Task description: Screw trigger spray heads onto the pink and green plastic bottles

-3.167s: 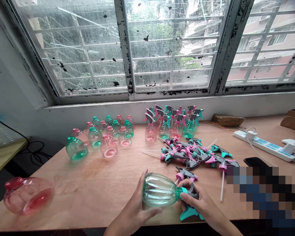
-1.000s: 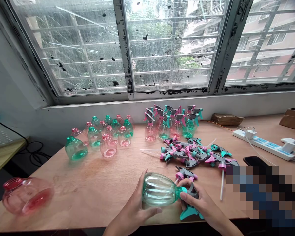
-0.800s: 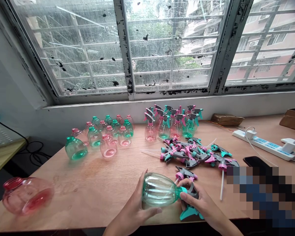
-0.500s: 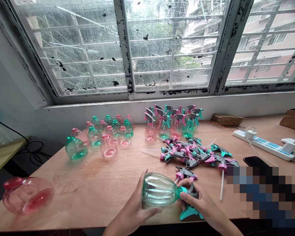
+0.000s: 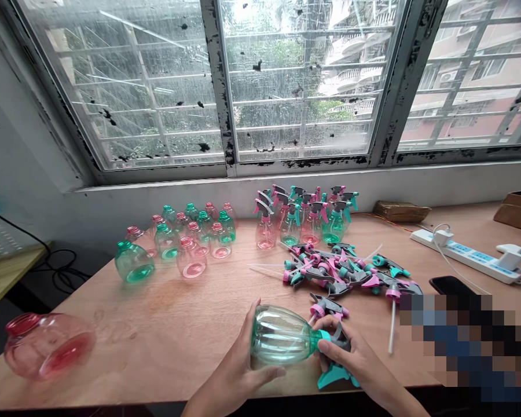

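A clear green spray bottle lies sideways between my hands, above the table's front part. My left hand cups its base end, thumb below and fingers behind. At the neck, my right hand grips the teal collar of a spray head, which has a grey body and a teal trigger pointing down. The spray head sits on the bottle's mouth; whether it is fully tight I cannot tell. Just behind my right hand rests a pink-and-grey spray head.
Loose spray heads lie heaped behind my hands. Bottles with sprayers stand by the wall, and open bottles stand left of them. A red bottle is at front left. A power strip and phone are right.
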{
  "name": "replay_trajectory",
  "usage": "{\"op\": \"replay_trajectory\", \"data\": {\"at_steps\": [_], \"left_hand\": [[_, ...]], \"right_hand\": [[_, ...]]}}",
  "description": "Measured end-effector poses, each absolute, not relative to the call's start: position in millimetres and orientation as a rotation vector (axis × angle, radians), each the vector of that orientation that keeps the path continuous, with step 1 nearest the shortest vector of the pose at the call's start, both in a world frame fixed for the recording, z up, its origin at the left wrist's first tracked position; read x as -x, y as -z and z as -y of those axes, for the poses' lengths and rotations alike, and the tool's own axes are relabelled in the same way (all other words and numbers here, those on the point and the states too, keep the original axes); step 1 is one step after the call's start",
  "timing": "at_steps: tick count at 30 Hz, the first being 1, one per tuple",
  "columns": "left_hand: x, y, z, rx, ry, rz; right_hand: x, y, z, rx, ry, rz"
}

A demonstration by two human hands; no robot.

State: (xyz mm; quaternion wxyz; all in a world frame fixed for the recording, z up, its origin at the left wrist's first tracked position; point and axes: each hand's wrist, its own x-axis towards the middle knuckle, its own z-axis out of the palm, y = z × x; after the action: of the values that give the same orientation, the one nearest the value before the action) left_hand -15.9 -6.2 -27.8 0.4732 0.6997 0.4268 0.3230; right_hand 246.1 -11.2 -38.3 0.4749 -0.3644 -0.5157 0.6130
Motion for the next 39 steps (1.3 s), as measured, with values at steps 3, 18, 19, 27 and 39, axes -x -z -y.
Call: {"op": "replay_trajectory", "data": {"at_steps": [3, 18, 19, 27, 39], "left_hand": [[16, 31, 5, -1.727, -0.809, -1.035], [18, 38, 1, -1.667, -0.814, -0.988], [18, 37, 2, -1.657, -0.806, -0.983], [17, 35, 3, -1.631, -0.836, -0.962], [19, 35, 2, -1.702, -0.829, -0.987]], "right_hand": [[-246, 38, 12, 0.895, -1.502, 1.269], [-246, 40, 11, 0.882, -1.502, 1.268], [-246, 41, 11, 0.881, -1.502, 1.260], [-247, 42, 11, 0.888, -1.498, 1.236], [-246, 42, 11, 0.882, -1.488, 1.229]]}}
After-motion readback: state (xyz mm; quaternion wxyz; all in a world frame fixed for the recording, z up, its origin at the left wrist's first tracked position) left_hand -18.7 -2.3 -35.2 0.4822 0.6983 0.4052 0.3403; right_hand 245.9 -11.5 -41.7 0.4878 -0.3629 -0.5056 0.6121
